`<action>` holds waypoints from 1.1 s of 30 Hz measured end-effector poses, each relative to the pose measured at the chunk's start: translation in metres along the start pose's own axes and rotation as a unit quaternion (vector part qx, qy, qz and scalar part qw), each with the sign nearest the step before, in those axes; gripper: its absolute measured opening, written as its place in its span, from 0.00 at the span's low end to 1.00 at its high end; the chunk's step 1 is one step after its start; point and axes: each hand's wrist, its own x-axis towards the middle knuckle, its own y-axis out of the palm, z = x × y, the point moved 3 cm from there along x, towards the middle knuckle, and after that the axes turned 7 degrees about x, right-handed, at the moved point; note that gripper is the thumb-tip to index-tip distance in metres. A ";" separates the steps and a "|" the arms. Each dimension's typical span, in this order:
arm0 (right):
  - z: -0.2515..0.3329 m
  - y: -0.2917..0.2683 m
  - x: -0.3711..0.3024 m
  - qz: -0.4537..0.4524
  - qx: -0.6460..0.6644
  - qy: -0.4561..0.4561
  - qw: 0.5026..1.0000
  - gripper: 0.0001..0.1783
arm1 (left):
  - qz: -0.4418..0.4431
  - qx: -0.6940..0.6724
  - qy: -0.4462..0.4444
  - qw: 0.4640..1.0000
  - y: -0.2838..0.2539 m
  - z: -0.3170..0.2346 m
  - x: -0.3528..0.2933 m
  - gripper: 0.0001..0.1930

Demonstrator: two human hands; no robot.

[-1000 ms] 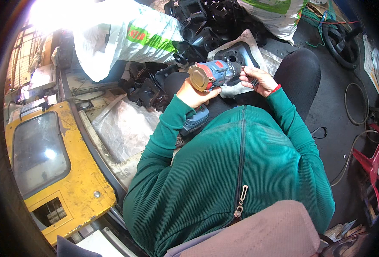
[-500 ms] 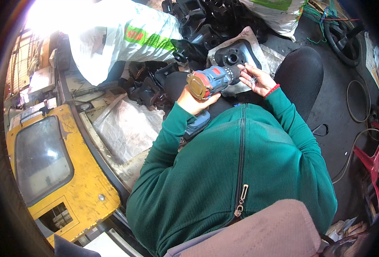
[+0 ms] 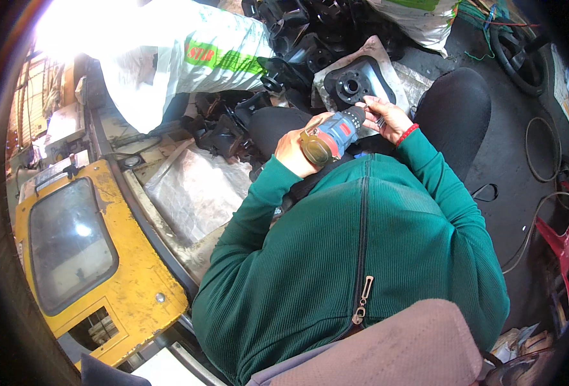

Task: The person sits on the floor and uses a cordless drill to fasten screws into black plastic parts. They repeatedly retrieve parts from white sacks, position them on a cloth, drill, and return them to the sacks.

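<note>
Now drill (image 3: 339, 134) (gripped in left hand (image 3: 291, 153)) points more forward than before.

Red ltrs (image 3: 201, 54) on grn band (image 3: 238, 62), wht sack (image 3: 223, 31).

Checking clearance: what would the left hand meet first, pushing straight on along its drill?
The drill in the left hand would likely meet the right hand first; depth there is unclear.

Grn ribbed top (image 3: 426, 251) w/ zip (image 3: 365, 238), blk trousers (image 3: 458, 106), red R-wrist band (image 3: 407, 134).
</note>
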 end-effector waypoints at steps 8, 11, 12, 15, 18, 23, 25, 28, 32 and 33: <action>0.005 -0.057 0.020 -0.191 -0.171 -0.105 0.961 0.11 | -0.022 -0.050 -0.091 0.994 0.011 0.032 0.027 0.27; 0.003 -0.058 0.040 -0.242 -0.347 -0.130 0.897 0.20 | -0.011 -0.006 -0.085 0.996 0.010 0.032 0.045 0.27; 0.002 -0.055 0.044 -0.239 -0.358 -0.144 0.891 0.24 | -0.005 0.010 -0.084 0.996 0.011 0.034 0.050 0.28; -0.007 -0.064 0.069 -0.216 -0.396 -0.169 0.876 0.26 | 0.035 -0.005 -0.099 0.994 0.013 0.037 0.068 0.28; -0.006 -0.065 0.075 -0.198 -0.441 -0.163 0.860 0.21 | -0.013 0.046 0.002 0.999 0.020 0.044 0.083 0.26; -0.002 -0.059 0.072 -0.175 -0.457 -0.132 0.862 0.19 | 0.027 0.090 -0.049 0.994 0.017 0.047 0.099 0.26; -0.003 -0.062 0.073 -0.171 -0.442 -0.132 0.871 0.19 | 0.055 0.075 -0.072 0.993 0.009 0.034 0.104 0.25; -0.001 -0.060 0.072 -0.164 -0.434 -0.144 0.874 0.20 | 0.058 0.064 -0.062 0.994 0.007 0.029 0.107 0.24; -0.003 -0.062 0.072 -0.161 -0.441 -0.140 0.872 0.20 | 0.091 0.091 -0.072 0.989 0.013 0.030 0.110 0.23; -0.002 -0.060 0.071 -0.160 -0.455 -0.140 0.865 0.20 | 0.088 0.091 -0.068 0.990 0.015 0.031 0.110 0.23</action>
